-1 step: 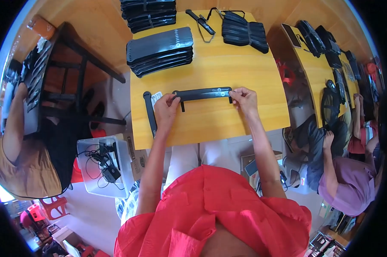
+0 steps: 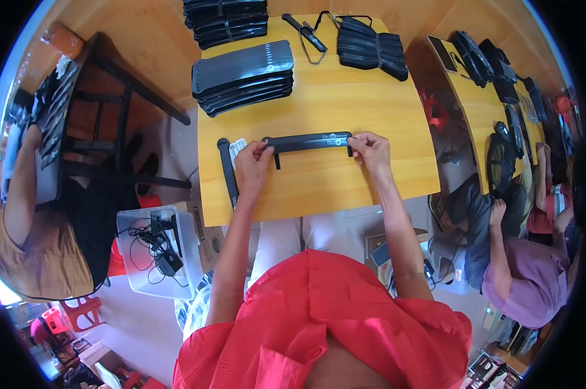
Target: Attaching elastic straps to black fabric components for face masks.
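Observation:
A long flat black strip with light printing lies crosswise near the front of the yellow table. Two short narrow black tabs hang from its near side. Its left end is pinched between the thumb and fingers of my left hand. At the other end, my right hand grips the corner in the same way. A second narrow black strip lies lengthwise just left of my left hand, beside a small white label partly covered by that hand.
Stacked flat black pouches stand at the table's back left, with another banded stack behind. A banded black bundle and a thin black strap piece lie at the back. A clear bin of cables stands left; people work on both sides.

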Action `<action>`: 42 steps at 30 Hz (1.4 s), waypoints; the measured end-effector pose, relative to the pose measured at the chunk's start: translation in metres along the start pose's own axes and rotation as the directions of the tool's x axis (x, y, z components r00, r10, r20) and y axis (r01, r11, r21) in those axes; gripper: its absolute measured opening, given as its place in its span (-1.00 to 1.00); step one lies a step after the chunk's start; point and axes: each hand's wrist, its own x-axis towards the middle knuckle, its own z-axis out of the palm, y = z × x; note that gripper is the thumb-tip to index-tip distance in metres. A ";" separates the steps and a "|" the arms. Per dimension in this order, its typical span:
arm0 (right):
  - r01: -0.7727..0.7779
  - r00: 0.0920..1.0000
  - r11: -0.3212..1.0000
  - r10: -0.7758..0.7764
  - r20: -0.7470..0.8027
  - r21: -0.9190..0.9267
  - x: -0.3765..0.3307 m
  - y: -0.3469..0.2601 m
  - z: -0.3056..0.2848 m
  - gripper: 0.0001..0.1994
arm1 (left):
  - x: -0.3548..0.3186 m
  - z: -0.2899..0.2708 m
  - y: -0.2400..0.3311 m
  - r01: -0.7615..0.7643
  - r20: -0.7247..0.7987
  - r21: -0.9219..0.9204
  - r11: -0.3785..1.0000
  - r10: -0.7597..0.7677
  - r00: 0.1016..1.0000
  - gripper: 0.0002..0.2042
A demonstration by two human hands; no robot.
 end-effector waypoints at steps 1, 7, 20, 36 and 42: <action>-0.004 1.000 1.000 0.004 0.002 0.000 0.002 0.002 0.000 -0.93 | 0.000 0.002 0.002 -0.034 -0.039 0.078 0.996 0.037 0.999 -0.81; 0.019 1.000 1.000 -0.019 0.018 0.003 0.007 0.004 0.000 -0.92 | 0.004 0.003 0.005 -0.012 -0.115 0.118 0.993 0.026 0.993 -0.84; 0.021 1.000 0.999 -0.021 -0.003 0.038 0.006 0.006 0.002 -0.93 | 0.008 0.005 0.002 0.118 -0.086 -0.021 0.993 -0.119 0.989 -0.88; 0.045 0.995 0.998 -0.040 -0.089 0.050 0.004 0.005 0.010 -0.95 | 0.008 0.005 -0.001 0.060 -0.071 -0.010 0.998 -0.061 0.996 -0.85; 0.046 0.994 0.999 -0.047 -0.103 -0.012 0.005 0.003 0.011 -0.95 | 0.006 0.004 0.003 0.097 -0.071 -0.034 0.995 -0.099 0.993 -0.86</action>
